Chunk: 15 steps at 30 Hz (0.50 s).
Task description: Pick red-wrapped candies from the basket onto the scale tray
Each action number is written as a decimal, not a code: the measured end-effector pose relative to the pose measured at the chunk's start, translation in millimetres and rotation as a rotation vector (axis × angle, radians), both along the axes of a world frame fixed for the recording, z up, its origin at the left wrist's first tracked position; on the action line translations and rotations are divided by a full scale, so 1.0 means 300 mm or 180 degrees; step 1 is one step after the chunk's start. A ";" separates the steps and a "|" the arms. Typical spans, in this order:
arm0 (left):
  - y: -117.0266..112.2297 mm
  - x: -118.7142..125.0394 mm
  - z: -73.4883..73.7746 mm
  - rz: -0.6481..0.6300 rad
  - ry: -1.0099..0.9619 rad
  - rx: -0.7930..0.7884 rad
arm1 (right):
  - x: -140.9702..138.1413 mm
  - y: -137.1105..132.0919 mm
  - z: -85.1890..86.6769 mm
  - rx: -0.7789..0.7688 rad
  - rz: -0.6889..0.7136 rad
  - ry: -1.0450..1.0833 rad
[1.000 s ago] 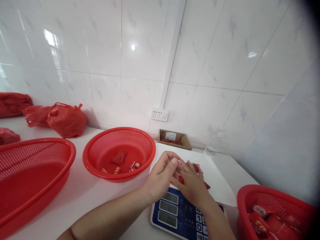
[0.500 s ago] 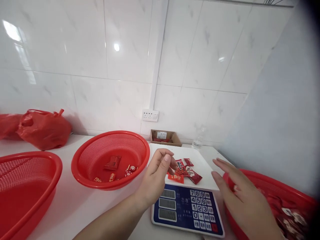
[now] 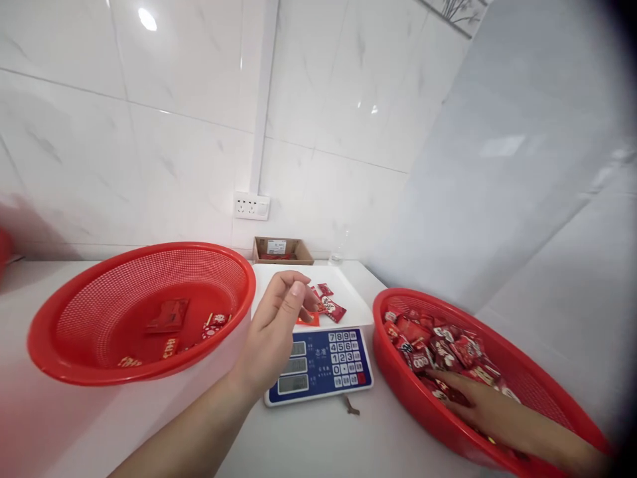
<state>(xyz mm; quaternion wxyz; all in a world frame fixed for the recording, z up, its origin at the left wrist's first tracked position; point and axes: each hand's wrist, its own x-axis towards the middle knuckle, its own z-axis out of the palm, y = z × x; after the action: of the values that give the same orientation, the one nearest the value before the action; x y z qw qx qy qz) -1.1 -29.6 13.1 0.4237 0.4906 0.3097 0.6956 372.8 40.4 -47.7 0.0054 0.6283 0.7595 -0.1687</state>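
Note:
My left hand (image 3: 273, 325) hovers over the front left of a scale, its fingers loosely curled with a gap to the thumb; nothing shows in it. The scale has a white pan (image 3: 343, 282) and a blue keypad panel (image 3: 321, 362). Several red candy packets (image 3: 332, 308) lie on the pan beside the left fingertips, partly hidden by that hand. Inside the right red basket (image 3: 403, 382), my right hand (image 3: 470, 398) reaches in among many small wrapped candies (image 3: 448, 345). Its fingertips are hard to make out against the wrappers.
Another red basket (image 3: 139, 378) at the left holds several red packets (image 3: 172, 315). Behind the scale stand an open cardboard box (image 3: 283, 249) and a clear plastic bottle (image 3: 339, 249) by the tiled wall. A small brown scrap (image 3: 351, 405) lies in front of the scale.
The view has swung right. My right hand has moved from above the basket's left rim down into the candies. My left hand stays curled by the scale pan.

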 end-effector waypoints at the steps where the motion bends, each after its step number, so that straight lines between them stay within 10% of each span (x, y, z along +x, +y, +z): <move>1: -0.003 -0.002 0.003 -0.0005 0.0012 0.0007 | -0.011 -0.012 0.018 -0.0129 0.0001 -0.0035; 15: -0.025 -0.012 0.015 -0.0012 0.0114 0.0024 | -0.083 -0.065 0.130 0.0444 -0.0074 -0.0315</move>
<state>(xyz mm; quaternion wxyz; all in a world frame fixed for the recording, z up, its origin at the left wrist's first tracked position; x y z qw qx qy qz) -4.8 -36.9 17.6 0.4176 0.5051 0.3136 0.6871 347.9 20.9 -8.7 -0.0028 0.6435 0.7608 -0.0842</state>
